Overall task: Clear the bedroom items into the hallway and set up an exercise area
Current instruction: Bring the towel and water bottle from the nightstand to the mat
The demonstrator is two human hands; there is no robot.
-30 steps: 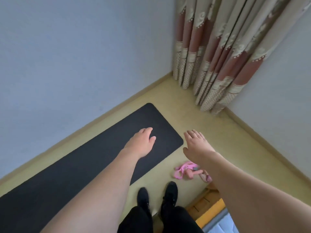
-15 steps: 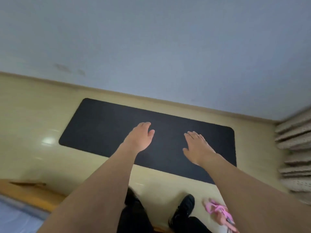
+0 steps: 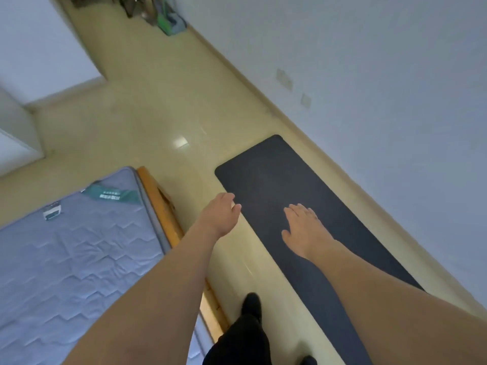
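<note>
Neither grip holds anything: the left hand (image 3: 220, 216) and the right hand (image 3: 303, 230) are both stretched forward with fingers loosely extended, raised in the air above the floor and touching nothing. The left one hangs over the strip of floor between bed and mat; the right one is seen against the mat's dark surface.

The black exercise mat (image 3: 266, 177) lies fully unrolled and flat on the yellowish floor (image 3: 163, 106), running alongside the white wall (image 3: 369, 88) with a narrow band of floor and the baseboard between them. Its near end passes behind the right forearm. Judged from this, the exercise area looks largely set up: the mat is down and nothing lies on it.

To the left, the bare grey mattress (image 3: 73, 246) sits in its wooden bed frame (image 3: 158, 206), just beside the person's dark trouser leg and black shoe (image 3: 251, 302). Nothing rests on the visible part of the mattress, which suggests the clearing is well advanced.

Farther off, through the opening at the top, a pile of things including a green item (image 3: 168, 21) stands against the wall; they are too blurred to identify. Whether more items remain in the room cannot be told from this view.
</note>
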